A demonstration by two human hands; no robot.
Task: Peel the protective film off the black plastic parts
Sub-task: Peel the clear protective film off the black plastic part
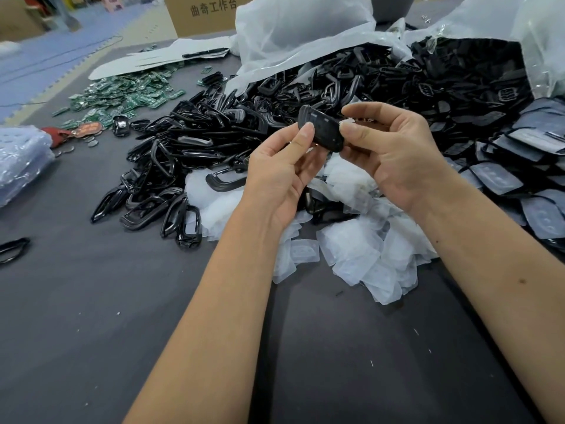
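A black plastic part [324, 132] is held up above the table between both hands. My left hand [281, 175] pinches its left end with thumb and fingers. My right hand [394, 154] pinches its right end, where a bit of clear film [347, 121] shows at the fingertips. Below the hands lies a heap of peeled translucent films [360, 249]. At the right edge sit black parts still covered in film [519, 166].
A big pile of black plastic frames [189, 154] spreads across the dark grey table [91, 316], spilling from clear plastic bags [299, 35]. Green circuit boards [128, 96] lie at the back left, a stack of clear bags [21, 160] at the left edge, a cardboard box [201, 13] behind.
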